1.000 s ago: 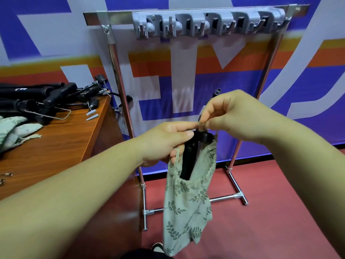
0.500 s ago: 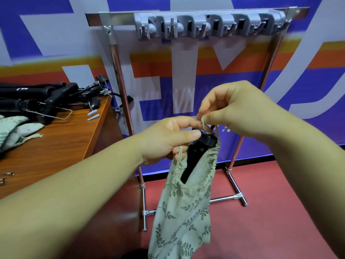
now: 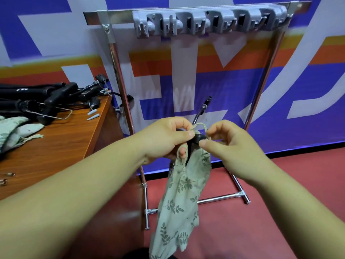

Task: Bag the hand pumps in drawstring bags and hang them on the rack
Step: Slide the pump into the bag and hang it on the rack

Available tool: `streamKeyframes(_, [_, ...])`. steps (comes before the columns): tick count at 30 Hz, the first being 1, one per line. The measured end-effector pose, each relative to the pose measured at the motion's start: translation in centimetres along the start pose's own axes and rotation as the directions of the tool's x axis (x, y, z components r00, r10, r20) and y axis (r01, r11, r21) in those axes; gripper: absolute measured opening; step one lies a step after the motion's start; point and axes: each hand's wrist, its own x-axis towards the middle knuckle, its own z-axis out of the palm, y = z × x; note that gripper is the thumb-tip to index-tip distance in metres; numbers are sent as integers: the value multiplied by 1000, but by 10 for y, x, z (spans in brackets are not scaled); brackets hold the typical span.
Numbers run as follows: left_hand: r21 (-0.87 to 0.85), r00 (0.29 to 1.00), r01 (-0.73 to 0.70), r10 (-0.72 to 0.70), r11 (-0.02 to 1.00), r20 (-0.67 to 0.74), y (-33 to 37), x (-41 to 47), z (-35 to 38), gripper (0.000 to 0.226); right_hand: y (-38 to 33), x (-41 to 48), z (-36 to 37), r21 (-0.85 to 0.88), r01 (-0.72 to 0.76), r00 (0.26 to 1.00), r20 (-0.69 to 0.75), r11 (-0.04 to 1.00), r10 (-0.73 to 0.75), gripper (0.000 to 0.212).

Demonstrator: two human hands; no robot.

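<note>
Two hands point(image 3: 164, 141) point(image 3: 229, 148), one held bag point(image 3: 179, 199), one rack point(image 3: 209, 21), one wooden table point(image 3: 56, 146).

Both bare arms were extended forward from the lower corners of the view, the left forearm point(image 3: 74, 193) angled up to the right and the right forearm point(image 3: 298, 202) up to the left, so that the hands were held close together at the centre without touching. The left hand point(image 3: 164, 139) was seen from its back, the thumb laid flat toward the right and the forefinger curled over it, with the drawstring point(image 3: 199, 126) pinched between them; a lower fingertip was curled under at the bag's mouth. The right hand point(image 3: 229, 146) was turned thumb-side inward, its thumb and bent forefinger closed on the same drawstring, the remaining fingers folded behind.
</note>
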Motion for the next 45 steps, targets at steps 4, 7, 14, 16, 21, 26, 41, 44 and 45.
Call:
streamKeyframes(4, [196,1000,12,-16,981,19,2,-3,0,12,9,9,7,18,49,999,-14,999,-49,16])
streamKeyframes(7, [312,1000,22,-28,950,14,6,-5,-1,11,14,12,11,-23,99,995,27,995,-98,12])
streamKeyframes(14, [256,996,94,-89,962,-28,11,-6,0,16,26,19,16,-154,182,983,-13,971,-186,14])
streamKeyframes(16, [293,993,116,-104,949,-57,10,-5,-1,19,29,19,16,-206,173,983,-25,963,-181,15])
streamKeyframes(21, [246,985,162,-142,956,-95,8,-2,-2,22,25,16,17,-219,217,973,-34,951,-230,22])
streamKeyframes(26, [278,983,162,-130,947,-133,8,-4,-3,23,35,16,22,-175,89,995,69,981,-78,27])
streamKeyframes(41, [247,998,-32,16,968,68,5,-3,-14,24,56,59,16,527,-383,924,219,758,315,65])
streamKeyframes(44, [194,983,-61,25,979,182,5,-3,-16,22,51,77,29,531,-557,830,344,638,439,78])
streamKeyframes(45, [187,977,-65,24,980,211,4,-4,-16,21,51,81,37,527,-597,803,389,605,452,85])
